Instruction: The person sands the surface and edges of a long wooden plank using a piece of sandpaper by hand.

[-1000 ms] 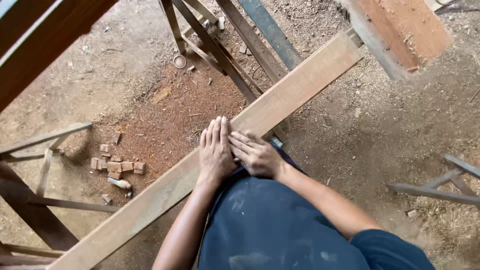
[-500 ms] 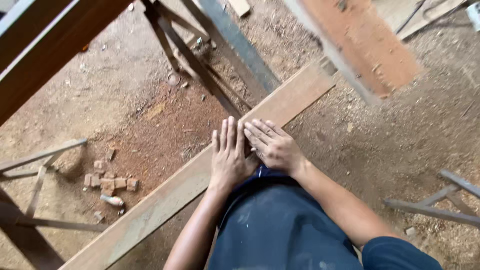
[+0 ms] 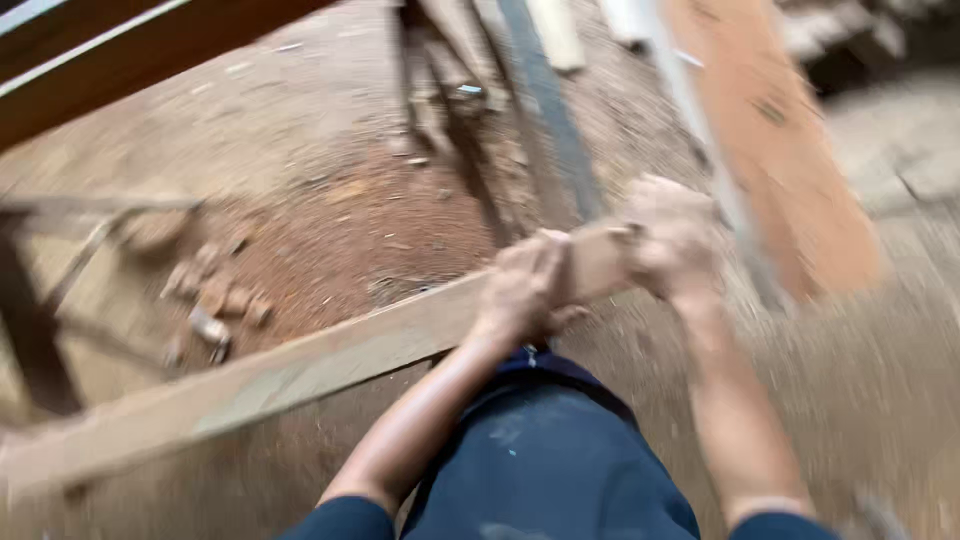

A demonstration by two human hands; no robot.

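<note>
Gripping a long wooden plank (image 3: 300, 375), we are holding it near its far end with both hands. It is lying on a slant across the view, from the lower left up toward the middle, above the sawdust-strewn floor (image 3: 350, 215) and just over our dark blue trousers (image 3: 545, 465). We are wrapping our left hand (image 3: 525, 285) over the plank's top edge, fingers curled down onto the wood; our right hand (image 3: 670, 240) is closing round the very end (the blur is too heavy to show each finger, but both hands are looking clamped on the board). Holding it at the end with two hands close together is, we judge, giving us control over a long, springy piece.

The plank is looking pale brown, flat and narrow, with straight edges and a dusty face.

Beyond it, small wood offcuts (image 3: 215, 300) are lying in a loose heap on the reddish sawdust at left. An orange-brown board (image 3: 780, 170) is leaning across the upper right, near our right hand, and dark metal bars (image 3: 545, 110) are running away at the top.
</note>
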